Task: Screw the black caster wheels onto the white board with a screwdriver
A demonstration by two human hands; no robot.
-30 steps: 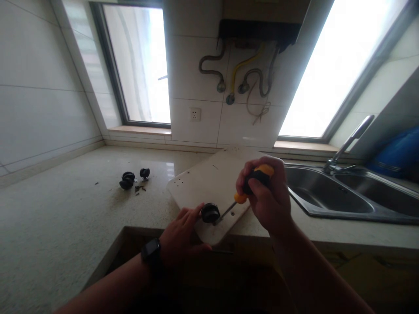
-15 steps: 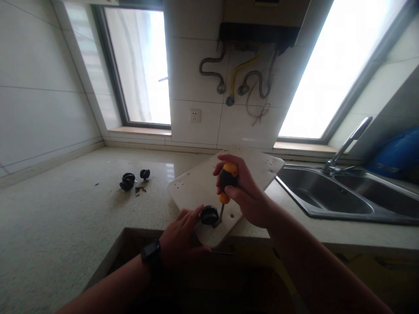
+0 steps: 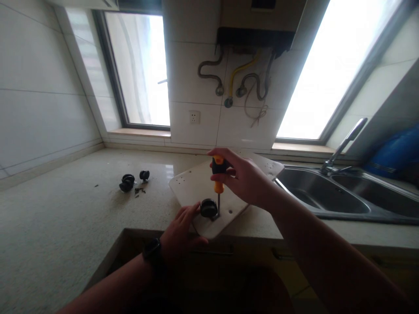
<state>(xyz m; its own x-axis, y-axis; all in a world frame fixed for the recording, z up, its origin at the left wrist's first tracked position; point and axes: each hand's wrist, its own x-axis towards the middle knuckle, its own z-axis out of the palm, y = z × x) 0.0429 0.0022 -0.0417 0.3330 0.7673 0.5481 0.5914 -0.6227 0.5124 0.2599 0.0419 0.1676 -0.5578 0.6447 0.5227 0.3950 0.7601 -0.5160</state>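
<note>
Since half a second ago, the yellow-and-black screwdriver (image 3: 219, 170) has swung from a slight lean to nearly upright, and the right hand (image 3: 244, 174) has shifted a little left with it. From where I stand, that hand's fingers are curled round the bulbous handle, pinching it against the thumb. Below, the slim, straight metal shaft drops to the base of a glossy black, round-wheeled caster (image 3: 208, 208), its tip just beside the wheel; I can't make out the screw head there. This caster sits wheel-up on the near corner of a flat, smooth off-white board (image 3: 193, 185) with rounded corners and small dark holes. The left hand (image 3: 183, 223), wearing a black watch (image 3: 152, 249), clasps that same corner, its fingers stretched close together on top, the forefinger reaching the caster, the thumb spread apart along the front edge. Beneath the board lies a speckled, stone-like pale tabletop (image 3: 78, 196). Over to the left rest loose, rounded black casters (image 3: 127, 183) and a scatter of tiny dark screws (image 3: 139, 191). To the right, a brushed steel double sink (image 3: 314, 185) is set in.
</note>
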